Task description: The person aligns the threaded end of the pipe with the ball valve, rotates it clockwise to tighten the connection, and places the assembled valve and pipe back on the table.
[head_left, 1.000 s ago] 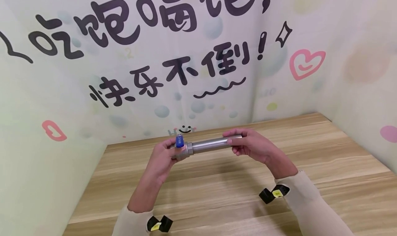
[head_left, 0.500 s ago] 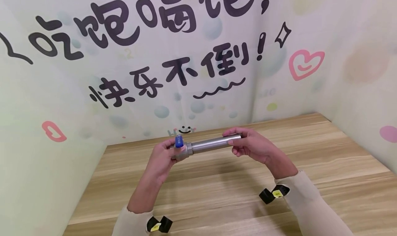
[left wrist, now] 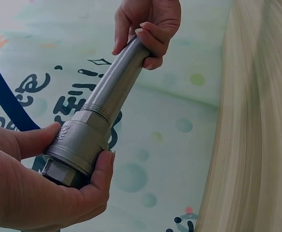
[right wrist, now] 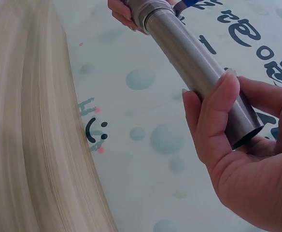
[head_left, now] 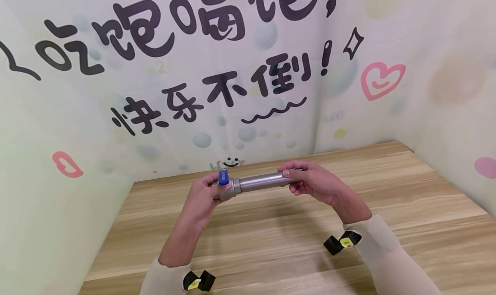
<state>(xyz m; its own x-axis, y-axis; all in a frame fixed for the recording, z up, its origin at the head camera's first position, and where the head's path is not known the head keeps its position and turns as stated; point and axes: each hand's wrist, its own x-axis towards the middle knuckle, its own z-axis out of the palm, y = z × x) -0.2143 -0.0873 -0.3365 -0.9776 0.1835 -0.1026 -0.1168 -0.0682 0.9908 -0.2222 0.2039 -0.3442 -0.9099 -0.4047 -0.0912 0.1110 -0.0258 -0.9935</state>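
Note:
My left hand (head_left: 201,198) grips a steel ball valve (left wrist: 76,145) with a blue lever handle (head_left: 223,177), thumb on one side of its body and fingers on the other. A straight steel pipe (head_left: 261,181) runs from the valve's hex end; a few threads show at the joint in the left wrist view. Around the pipe's far end curl the thumb and fingers of my right hand (head_left: 315,181). In the right wrist view that end of the pipe (right wrist: 187,53) is open and hollow. Valve and pipe are held above the table, nearly level, the right end slightly higher.
Below the hands lies a wood-grain table (head_left: 248,243). A white printed curtain (head_left: 174,144) with dark lettering stands along its back edge, and pale walls close in both sides. Black wrist cameras (head_left: 199,281) sit on both sleeves.
My right thumb has shifted forward and up over the pipe's end, covering more of it. The left hand and the valve stay in place.

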